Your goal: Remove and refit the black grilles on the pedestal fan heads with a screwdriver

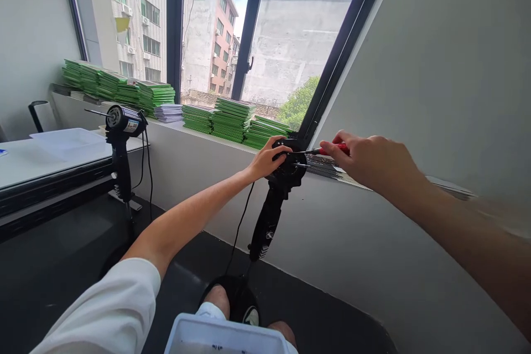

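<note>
A black pedestal fan without blades stands in front of me, its motor head (pixel 295 176) level with my hands. My left hand (pixel 267 159) is closed on the left side of that head, fingers reaching over its front. A thin metal shaft (pixel 301 165) sticks out of the head to the right. In my right hand (pixel 360 155) is a screwdriver (pixel 335 149) with a red handle, held nearly level. Its tip points left and meets the head beside my left fingertips. Whether a screw sits under the tip is too small to tell.
A second bladeless fan (pixel 124 121) stands left by a table (pixel 25 163) bearing a translucent tray (pixel 66 142). Stacks of green-edged panels (pixel 232 119) line the windowsill. A white plastic bin (pixel 228 327) rests at my lap. A cord (pixel 240 224) hangs behind the near fan.
</note>
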Demonstrator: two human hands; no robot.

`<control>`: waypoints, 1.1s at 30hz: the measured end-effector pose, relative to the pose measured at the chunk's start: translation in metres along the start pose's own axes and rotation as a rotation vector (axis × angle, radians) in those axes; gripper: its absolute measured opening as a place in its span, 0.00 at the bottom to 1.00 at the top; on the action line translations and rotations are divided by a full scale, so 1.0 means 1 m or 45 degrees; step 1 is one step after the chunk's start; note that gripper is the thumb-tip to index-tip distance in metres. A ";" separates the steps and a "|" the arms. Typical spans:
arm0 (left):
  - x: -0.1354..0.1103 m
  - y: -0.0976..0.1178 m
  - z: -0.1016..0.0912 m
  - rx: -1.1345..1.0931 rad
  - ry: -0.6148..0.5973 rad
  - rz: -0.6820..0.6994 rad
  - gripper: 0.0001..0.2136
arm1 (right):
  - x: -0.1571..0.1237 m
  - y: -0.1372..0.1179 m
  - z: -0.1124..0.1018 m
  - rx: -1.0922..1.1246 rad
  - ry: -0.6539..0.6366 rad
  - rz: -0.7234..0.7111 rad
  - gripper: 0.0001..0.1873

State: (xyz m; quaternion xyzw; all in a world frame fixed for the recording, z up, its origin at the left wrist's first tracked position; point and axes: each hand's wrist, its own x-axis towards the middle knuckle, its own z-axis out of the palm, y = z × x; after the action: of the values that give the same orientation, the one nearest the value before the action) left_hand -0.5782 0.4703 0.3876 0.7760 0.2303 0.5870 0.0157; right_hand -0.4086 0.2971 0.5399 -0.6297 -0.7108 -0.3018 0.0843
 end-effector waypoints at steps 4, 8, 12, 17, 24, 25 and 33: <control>0.002 0.007 -0.001 0.039 -0.048 -0.059 0.15 | -0.003 0.000 0.001 0.210 -0.058 -0.053 0.23; 0.001 0.012 0.002 0.060 -0.019 -0.066 0.15 | -0.006 -0.002 0.000 -0.039 0.090 -0.031 0.29; -0.002 0.010 0.004 0.003 0.032 -0.009 0.19 | -0.001 0.000 0.004 0.058 0.024 -0.067 0.20; -0.004 0.011 0.005 0.029 0.004 -0.078 0.13 | -0.001 0.000 0.009 -0.034 0.067 -0.057 0.26; 0.005 0.013 -0.006 0.022 0.000 -0.086 0.13 | -0.001 -0.010 0.003 0.222 0.008 -0.123 0.22; 0.010 0.011 -0.009 -0.002 0.003 -0.111 0.14 | -0.001 -0.011 0.002 0.229 -0.008 -0.126 0.22; 0.030 0.003 -0.007 -0.462 -0.138 -0.371 0.15 | -0.003 -0.007 0.003 0.009 0.064 -0.036 0.20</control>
State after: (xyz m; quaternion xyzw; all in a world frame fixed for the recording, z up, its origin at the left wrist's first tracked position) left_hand -0.5773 0.4772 0.4175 0.7494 0.2296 0.5678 0.2518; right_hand -0.4140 0.2962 0.5334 -0.6116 -0.7183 -0.3161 0.1000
